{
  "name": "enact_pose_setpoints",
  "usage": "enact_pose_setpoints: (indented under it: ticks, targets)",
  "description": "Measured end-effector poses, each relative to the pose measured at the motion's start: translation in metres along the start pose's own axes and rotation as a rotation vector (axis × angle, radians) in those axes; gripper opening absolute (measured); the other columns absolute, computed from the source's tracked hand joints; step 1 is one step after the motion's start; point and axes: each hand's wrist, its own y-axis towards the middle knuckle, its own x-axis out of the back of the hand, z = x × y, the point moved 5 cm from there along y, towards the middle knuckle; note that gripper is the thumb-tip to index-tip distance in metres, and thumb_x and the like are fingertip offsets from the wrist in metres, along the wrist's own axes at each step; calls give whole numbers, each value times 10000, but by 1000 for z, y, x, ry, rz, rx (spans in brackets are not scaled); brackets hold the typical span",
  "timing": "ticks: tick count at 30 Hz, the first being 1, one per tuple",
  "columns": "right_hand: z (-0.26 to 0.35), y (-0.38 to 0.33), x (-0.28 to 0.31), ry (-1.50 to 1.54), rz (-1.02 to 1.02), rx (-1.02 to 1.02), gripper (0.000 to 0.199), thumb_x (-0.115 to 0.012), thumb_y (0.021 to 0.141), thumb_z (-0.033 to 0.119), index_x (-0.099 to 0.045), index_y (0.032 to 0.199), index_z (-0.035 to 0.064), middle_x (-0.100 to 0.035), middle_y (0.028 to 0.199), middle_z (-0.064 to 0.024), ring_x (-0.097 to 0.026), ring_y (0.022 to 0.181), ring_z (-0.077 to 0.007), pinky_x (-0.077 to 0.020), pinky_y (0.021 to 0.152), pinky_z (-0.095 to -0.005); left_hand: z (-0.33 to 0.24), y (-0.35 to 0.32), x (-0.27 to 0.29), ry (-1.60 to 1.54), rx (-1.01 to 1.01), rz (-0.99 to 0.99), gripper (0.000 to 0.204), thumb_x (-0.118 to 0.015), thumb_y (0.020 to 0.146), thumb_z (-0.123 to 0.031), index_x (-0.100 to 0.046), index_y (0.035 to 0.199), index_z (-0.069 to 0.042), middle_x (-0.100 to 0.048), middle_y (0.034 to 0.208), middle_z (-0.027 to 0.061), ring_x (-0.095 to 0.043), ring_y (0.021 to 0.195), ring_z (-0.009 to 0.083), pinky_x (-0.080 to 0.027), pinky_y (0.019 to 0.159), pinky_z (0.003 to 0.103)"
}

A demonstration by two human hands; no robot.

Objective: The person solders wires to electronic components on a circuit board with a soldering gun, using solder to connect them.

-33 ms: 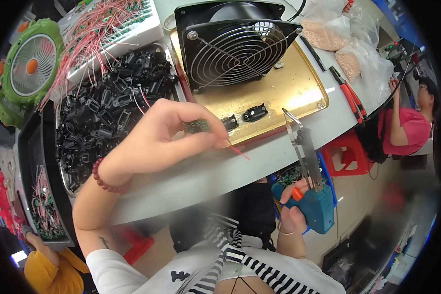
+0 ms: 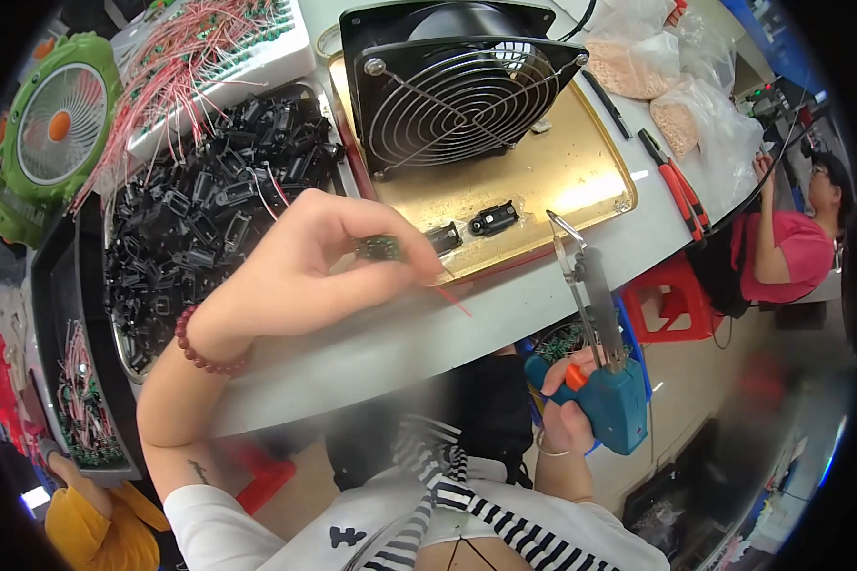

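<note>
My left hand [image 2: 305,262] is closed, its thumb and forefinger pinching a small green circuit board [image 2: 378,248] with thin wires. A red wire end [image 2: 455,302] pokes out past the fingertips over the table's near edge. In my right hand [image 2: 567,426] is a teal soldering gun [image 2: 622,409] with an orange trigger, its tip pointing up toward the gold tray [image 2: 581,181]. On that tray's near side lies a black plastic housing [image 2: 493,220]; a second housing [image 2: 443,236] beside it is partly hidden by my left hand.
A black fan with a wire guard [image 2: 467,119] stands on the gold tray. Left of it, another tray holds many black housings [image 2: 200,200]. Wired boards [image 2: 209,57] fill a white foam box behind. Red-handled pliers [image 2: 676,186] lie at right. Two people sit nearby.
Hardly anything differs. The red wire end has shifted slightly left and down, and the whole view has drifted a little. Both hands keep their grips.
</note>
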Motion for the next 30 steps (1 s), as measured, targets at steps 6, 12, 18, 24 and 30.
enact_pose_setpoints:
  ticks: [6,12,18,24,30]
  targets:
    - [0,1,0,-4,64,44,579,-776,799,426,-603,1175,22,-500,1086,-79,-624,737,-192,-463,710,-330,0,0,2,106,32,-35,153,-659,887,-52,-731,960,61,-738,840,89,-642,713,78,-520,650,233]
    - [5,-4,-3,-100,129,-29,478,-733,823,353,-609,1131,9,-579,1004,-88,-624,809,-205,-458,749,-343,-15,-6,-4,638,-138,-207,171,-691,790,-34,-749,950,-18,-715,800,58,-531,523,60,-375,447,226]
    - [-5,-6,-13,-210,199,43,422,-690,849,337,-605,1098,7,-681,803,-82,-592,919,-233,-451,825,-368,-18,-11,-11,867,-307,-298,85,-716,772,-19,-682,849,-28,-606,732,59,-536,535,148,-412,472,269]
    - [-5,-11,-13,-216,214,10,415,-677,861,367,-607,1107,41,-677,828,-68,-582,892,-229,-444,826,-367,-15,-9,-13,855,-418,-244,93,-687,782,1,-600,812,-12,-572,709,80,-556,574,199,-438,500,289]
    - [-5,-14,-11,-211,205,-44,418,-687,846,397,-620,1105,75,-632,907,-79,-595,858,-205,-434,802,-357,-12,-9,-10,778,-436,-281,71,-654,779,10,-586,793,-4,-560,680,75,-558,553,194,-438,467,286]
